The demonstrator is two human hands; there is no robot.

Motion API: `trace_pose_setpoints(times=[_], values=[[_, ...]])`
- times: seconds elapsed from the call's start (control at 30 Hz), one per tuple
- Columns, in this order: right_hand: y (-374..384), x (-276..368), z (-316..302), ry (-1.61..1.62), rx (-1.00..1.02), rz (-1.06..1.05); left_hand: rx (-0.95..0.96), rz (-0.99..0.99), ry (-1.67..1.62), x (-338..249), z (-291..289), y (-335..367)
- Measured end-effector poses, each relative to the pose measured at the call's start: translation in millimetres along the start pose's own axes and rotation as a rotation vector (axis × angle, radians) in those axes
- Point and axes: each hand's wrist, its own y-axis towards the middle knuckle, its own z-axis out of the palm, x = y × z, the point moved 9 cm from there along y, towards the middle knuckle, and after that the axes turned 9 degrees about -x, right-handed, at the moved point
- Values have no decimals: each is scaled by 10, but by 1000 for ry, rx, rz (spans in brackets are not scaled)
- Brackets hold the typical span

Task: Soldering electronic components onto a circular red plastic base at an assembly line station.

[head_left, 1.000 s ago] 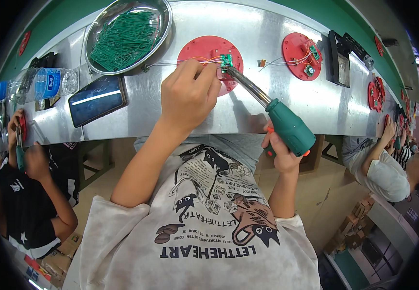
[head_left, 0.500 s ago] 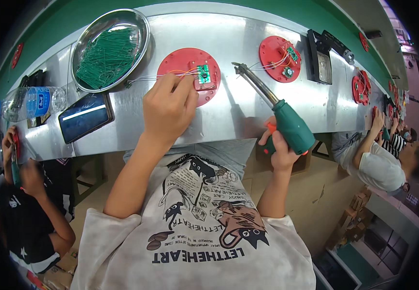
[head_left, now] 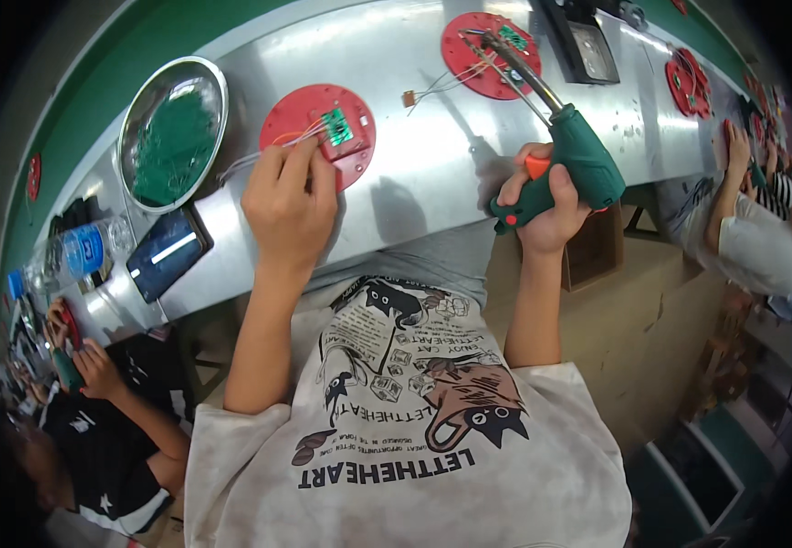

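My left hand [head_left: 288,205] is closed in a pinch at the lower left of a round red plate [head_left: 286,108]. Thin white, orange and purple wires [head_left: 301,137] run from its fingertips to a small green circuit board [head_left: 337,128] on that plate. My right hand [head_left: 549,208] grips a green soldering gun [head_left: 589,160] with an orange trigger. Its metal tip points up and away, hanging over a second red plate [head_left: 458,66] that carries a green board and loose wires. A small brown connector [head_left: 409,98] lies at the end of those wires.
Left on the metal bench are a steel bowl [head_left: 223,100] of green wires [head_left: 175,151], a dark phone [head_left: 169,260] and a water bottle [head_left: 72,254]. A black box [head_left: 589,53] stands at the back right. Co-workers sit on both sides, with more red plates beyond.
The view has shifted and tilted. My right hand has raised the soldering gun, its tip now over the second red plate. My left hand still pinches beside the first plate.
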Motion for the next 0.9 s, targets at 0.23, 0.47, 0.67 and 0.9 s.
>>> trace_pose_setpoints(times=[0.23, 0.47, 0.67, 0.9], values=[[120, 248, -289, 32, -210, -148, 183, -84, 95, -63, -129, 320], [278, 140, -691, 110, -443, -3, 701, 68, 31, -59, 424, 485], [287, 155, -578, 80, -440, -61, 13, 137, 245, -208, 578, 1213], [232, 132, -605, 116, -544, -54, 337, 29, 55, -993, 1898, 831]])
